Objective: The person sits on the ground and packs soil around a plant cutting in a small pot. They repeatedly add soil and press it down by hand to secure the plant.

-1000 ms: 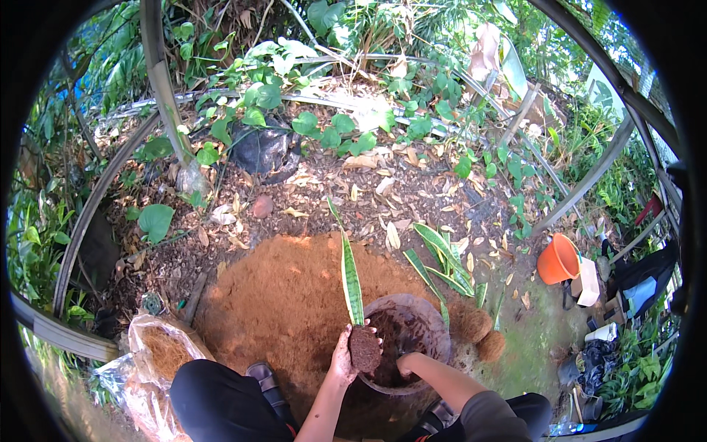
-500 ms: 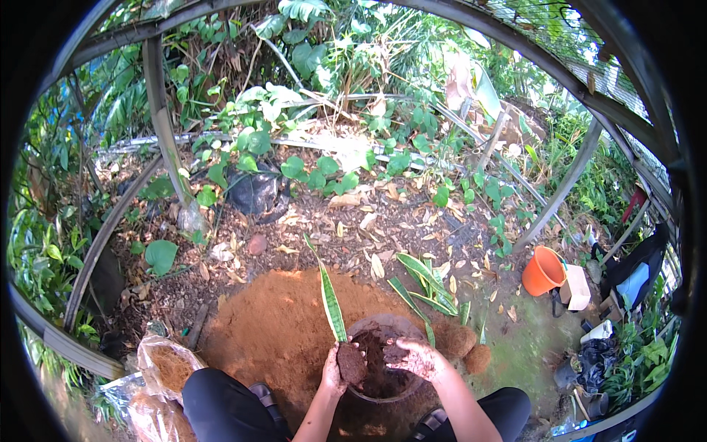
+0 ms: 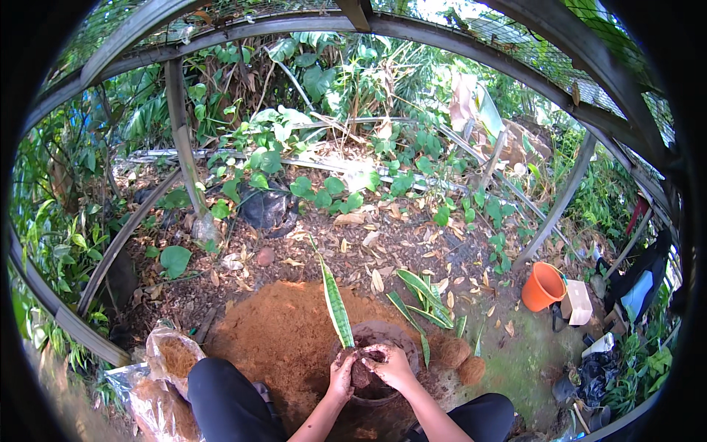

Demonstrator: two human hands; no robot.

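Observation:
A snake plant leaf [image 3: 333,303] with yellow edges stands upright over the basin, its lower end in a dark clump of soil [image 3: 361,376]. My left hand [image 3: 341,374] is closed round the left side of that clump. From the right, my right hand [image 3: 392,367] presses its curled, soil-smeared fingers on the top of the clump at the leaf's foot. Beneath both hands sits a round basin [image 3: 409,340] with dark soil inside, partly hidden by my hands and arms.
Loose brown coir-like material [image 3: 265,324] spreads left of the basin. Cut snake plant leaves [image 3: 427,295] and round fibrous balls [image 3: 451,352] lie to the right. Plastic bags of fibre [image 3: 158,401] stand beside my left knee. An orange bucket [image 3: 543,287] and cardboard box [image 3: 577,303] are farther right.
My right hand, apart from the clump and holding loose soil before, has moved left onto it. The head view has tilted up slightly.

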